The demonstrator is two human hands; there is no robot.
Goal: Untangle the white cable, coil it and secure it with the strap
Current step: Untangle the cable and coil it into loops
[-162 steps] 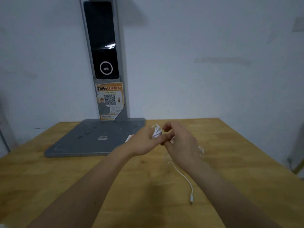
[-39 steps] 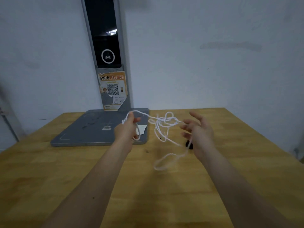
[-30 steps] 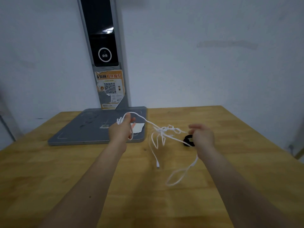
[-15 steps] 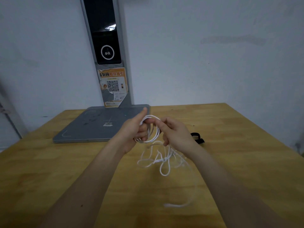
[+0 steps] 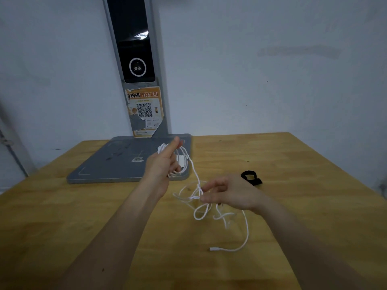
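On the bench [image 5: 293,164], the cable [image 5: 245,233] runs from loops gripped in the raised left hand [image 5: 161,166] down right to a knot the right hand [image 5: 228,195] pinches; its slack trails nearer, plug end nearest. The strap [image 5: 251,177] lies just beyond the right hand, the nearer one.

Left hand [image 5: 162,166] raised, fingers curled; right hand [image 5: 230,194] lower, pinching

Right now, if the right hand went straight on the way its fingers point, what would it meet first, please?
Probably the white cable: the right hand points left, fingertips already at the knotted strands hanging from the left hand. Depth is uncertain.
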